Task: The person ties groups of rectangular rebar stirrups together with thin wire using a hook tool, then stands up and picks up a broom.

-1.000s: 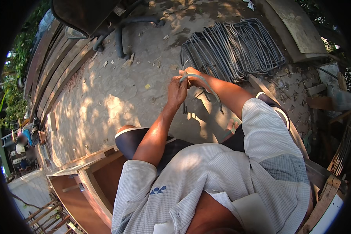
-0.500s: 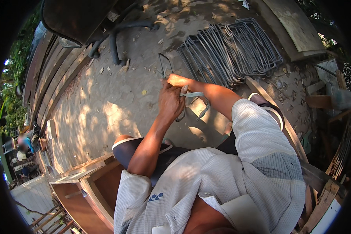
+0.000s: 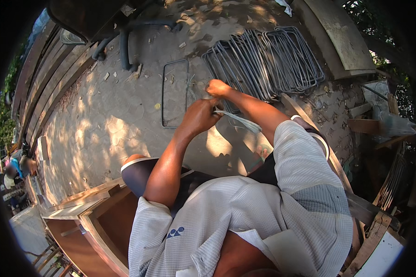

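Note:
My left hand [image 3: 201,115] is closed on a pale, flat bundle of strips [image 3: 239,121], whose loose end trails to the right toward my right forearm. Just beyond it, my right hand [image 3: 218,88] is curled into a fist; whatever its fingers hold is hidden. To the left of both hands is a single rectangular ring of bent steel bar [image 3: 163,94], seen face-on. Thin wisps of strand [image 3: 190,82] show at its right side, near my right hand. Whether they join the ring to my hands, I cannot tell.
A row of similar bent steel rings [image 3: 268,62] lies on the ground ahead to the right. Long timber boards [image 3: 55,78] are at the left, a dark chair base [image 3: 125,51] at the far left. A wooden box frame [image 3: 97,221] stands beside me on the left.
The steel ring has turned from a narrow, tilted view to face-on and shifted left. My hands have drawn slightly apart, and the strip end now stretches out straighter to the right.

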Available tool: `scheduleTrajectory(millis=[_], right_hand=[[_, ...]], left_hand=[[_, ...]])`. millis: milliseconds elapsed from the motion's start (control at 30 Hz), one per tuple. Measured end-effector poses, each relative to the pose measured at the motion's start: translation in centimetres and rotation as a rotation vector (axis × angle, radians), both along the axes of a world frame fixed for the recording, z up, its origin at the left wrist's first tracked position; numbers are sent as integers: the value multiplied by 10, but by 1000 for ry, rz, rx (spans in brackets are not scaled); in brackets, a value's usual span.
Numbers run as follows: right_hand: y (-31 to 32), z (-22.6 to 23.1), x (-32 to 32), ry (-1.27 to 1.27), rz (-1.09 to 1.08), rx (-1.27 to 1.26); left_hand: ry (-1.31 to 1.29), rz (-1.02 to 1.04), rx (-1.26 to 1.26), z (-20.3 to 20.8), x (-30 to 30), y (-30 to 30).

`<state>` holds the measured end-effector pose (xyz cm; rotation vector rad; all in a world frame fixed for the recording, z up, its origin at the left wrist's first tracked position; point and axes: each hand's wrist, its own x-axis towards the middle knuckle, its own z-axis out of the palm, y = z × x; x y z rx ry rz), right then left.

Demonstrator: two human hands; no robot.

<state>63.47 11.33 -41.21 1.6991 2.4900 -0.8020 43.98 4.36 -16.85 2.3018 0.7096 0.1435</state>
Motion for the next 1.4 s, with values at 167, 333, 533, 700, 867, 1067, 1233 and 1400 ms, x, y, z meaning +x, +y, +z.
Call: scheduleTrajectory(millis=[167,333,533,700,867,1067,1233,1400], right_hand=[[-15,89,16,489,-710,-93],[-17,139,60,313,-987,536],[-6,122,80,328,-1173,278],[-10,146,85,708,-1324,-121],[-31,164,112,853,-1303,-176],[-35,169,104,679,-1198,-218],[-35,165,81,223,-1004,56],[-36,157,71,312,-1117,172]], left_hand=[[-97,102,-364,-36,11,-3],[-6,458,-803,-83,24,5],[-257,919,-1282,-147,11,35],[-309,1058,-1255,-186,33,40],[-217,1052,-1219,-223,45,34],[-293,1086,-1409,-243,66,42],[-368,1208,-1432,-240,77,44],[-353,1244,-1414,-240,83,46]])
